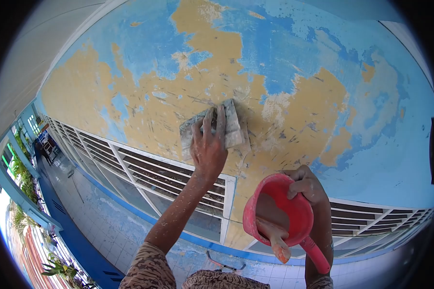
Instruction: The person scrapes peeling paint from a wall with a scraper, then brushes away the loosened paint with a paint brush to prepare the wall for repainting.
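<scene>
My left hand (210, 149) presses a flat, grey rectangular spreader (234, 130) against the wall, fingers stretched over its back. Pale smears coat both the spreader and my fingers. Lower right, my right hand (308, 185) grips the rim of a red dipper (301, 221), thumb hooked over its edge. Greyish-brown paste or liquid (272, 209) lies inside the dipper. A smeared tool handle (278, 241) with an orange tip sticks out over the near rim. The dipper's own handle points down to the right.
The wall (154, 111) has tan patches among peeling blue paint, with dark scrape marks. Below it run white-framed louvre windows (144, 166). A tiled walkway (94, 221) with a blue ledge (77, 241) stretches left past plants (21, 168). A thin bent object (224, 262) lies on the floor.
</scene>
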The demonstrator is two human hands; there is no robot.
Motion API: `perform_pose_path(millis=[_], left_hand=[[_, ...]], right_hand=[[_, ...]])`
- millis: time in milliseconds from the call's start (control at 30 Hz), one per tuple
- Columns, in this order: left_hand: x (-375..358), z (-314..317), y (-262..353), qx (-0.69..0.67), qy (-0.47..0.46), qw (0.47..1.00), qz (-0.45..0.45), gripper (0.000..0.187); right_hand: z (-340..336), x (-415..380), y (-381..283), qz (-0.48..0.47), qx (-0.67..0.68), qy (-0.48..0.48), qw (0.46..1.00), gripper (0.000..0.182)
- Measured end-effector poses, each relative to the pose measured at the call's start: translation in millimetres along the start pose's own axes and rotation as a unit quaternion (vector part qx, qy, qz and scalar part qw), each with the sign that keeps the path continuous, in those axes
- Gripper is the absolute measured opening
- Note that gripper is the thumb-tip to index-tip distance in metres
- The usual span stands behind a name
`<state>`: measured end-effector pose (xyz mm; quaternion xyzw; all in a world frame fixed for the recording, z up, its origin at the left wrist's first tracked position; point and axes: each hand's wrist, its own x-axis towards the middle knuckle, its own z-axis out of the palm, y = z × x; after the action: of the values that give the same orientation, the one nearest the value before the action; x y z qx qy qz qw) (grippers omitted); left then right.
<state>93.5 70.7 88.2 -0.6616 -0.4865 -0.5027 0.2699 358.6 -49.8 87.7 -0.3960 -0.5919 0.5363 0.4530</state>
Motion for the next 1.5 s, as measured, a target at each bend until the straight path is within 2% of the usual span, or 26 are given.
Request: perform_pose_path(millis=[33,100,167,233,300,333,367,433,500,567,667,700,733,767,833,900,967,1000,1033,1133,1233,1333,1367,1400,1433,1500], left_hand=[[-4.9,-1.2,-8.4,0.023,0.004,0.997,0.070,0.085],[17.1,-3.6,-28.8,0.016,0.018,0.999,0.022,0.081],[52.6,-14.3,-35.9,-0.005,0.018,0.997,-0.076,0.080],[56.0,-6.5,-24.5,0.007,0.061,0.996,-0.062,0.078],[34.4,4.6,-12.7,0.062,0.038,0.996,0.059,0.080],[16.6,1.6,0.6,0.001,-0.005,0.999,0.045,0.080],[17.2,0.9,-4.3,0.003,-0.004,0.999,0.042,0.080],[31.0,-2.2,-23.3,0.074,0.011,0.997,0.018,0.080],[73.4,-17.0,-56.7,-0.005,0.022,0.996,-0.090,0.081],[83.0,-10.0,-61.4,-0.006,0.055,0.994,-0.098,0.091],[25.0,7.9,-27.4,0.110,0.025,0.993,0.044,0.094],[11.0,-0.3,-12.8,0.033,-0.025,0.999,0.021,0.094],[10.3,-1.3,-17.4,0.032,-0.027,0.999,0.020,0.092],[13.3,-2.3,-24.0,0.031,-0.027,0.999,0.020,0.090],[47.4,-7.0,-47.3,0.008,-0.004,0.998,-0.056,0.080],[57.1,-12.8,-42.9,0.011,0.015,0.998,-0.064,0.079],[37.6,4.8,-28.2,0.095,0.047,0.988,0.113,0.076],[13.0,4.2,-6.3,0.054,-0.011,0.991,0.121,0.073],[-2.3,0.4,5.6,0.014,-0.021,0.990,0.139,0.074],[3.7,-14.3,6.8,-0.026,-0.036,0.991,0.127,0.075],[2.0,-21.0,12.8,-0.030,-0.097,0.991,0.086,0.075],[-2.2,-9.9,21.0,-0.028,-0.045,0.996,0.069,0.076],[-2.4,-8.2,23.8,-0.013,-0.036,0.998,0.052,0.087],[-1.0,-6.6,26.9,0.002,-0.027,0.999,0.036,0.098],[2.9,-3.7,31.8,0.003,-0.024,0.999,0.036,0.098],[13.9,3.4,40.7,-0.004,-0.004,1.000,-0.003,0.097]], right_hand=[[3.3,4.6,-6.6,-0.002,0.027,-0.005,1.000,0.011],[2.3,10.5,-13.3,-0.010,0.050,-0.010,0.999,0.011],[-1.4,12.4,-12.7,0.008,0.024,0.001,1.000,0.011],[-1.2,10.4,-9.0,0.001,0.030,0.006,1.000,0.011],[0.9,10.5,-7.6,-0.010,0.035,0.004,0.999,0.012],[2.7,8.4,-8.2,0.005,0.032,0.017,0.999,0.012],[3.4,5.3,-6.5,0.023,0.028,0.029,0.999,0.012],[0.5,0.4,-1.0,0.020,0.031,0.027,0.999,0.012],[-5.0,-6.2,6.1,0.017,0.040,0.031,0.999,0.012],[-12.1,-11.3,14.2,0.040,0.017,0.033,0.998,0.013],[-11.5,-11.2,20.9,0.039,0.024,0.034,0.998,0.013],[-10.4,-11.2,23.8,0.041,0.023,0.031,0.998,0.013],[-9.5,-11.0,26.5,0.035,0.041,0.031,0.998,0.012],[-9.3,-9.9,27.9,0.029,0.057,0.032,0.997,0.011],[-9.4,-9.2,32.7,0.031,0.065,0.035,0.997,0.012],[-9.2,-12.3,37.4,0.035,0.076,0.041,0.996,0.012],[-8.3,-10.9,40.0,0.027,0.068,0.039,0.997,0.012],[-7.9,-8.6,41.9,0.024,0.069,0.039,0.997,0.012],[-7.8,-7.9,45.3,0.029,0.075,0.043,0.996,0.012],[-8.1,-12.3,48.0,0.036,0.088,0.057,0.994,0.012],[-3.2,-23.7,55.8,0.037,0.102,0.078,0.991,0.011],[-9.0,-40.4,66.8,0.036,0.078,0.088,0.992,0.011],[-13.5,-47.2,75.3,0.036,0.057,0.087,0.994,0.011],[-23.5,-54.0,95.4,-0.016,0.042,0.080,0.996,0.012],[-22.3,-60.2,96.6,-0.019,0.041,0.079,0.996,0.012],[-18.4,-73.9,92.0,0.036,0.074,0.102,0.991,0.013]])
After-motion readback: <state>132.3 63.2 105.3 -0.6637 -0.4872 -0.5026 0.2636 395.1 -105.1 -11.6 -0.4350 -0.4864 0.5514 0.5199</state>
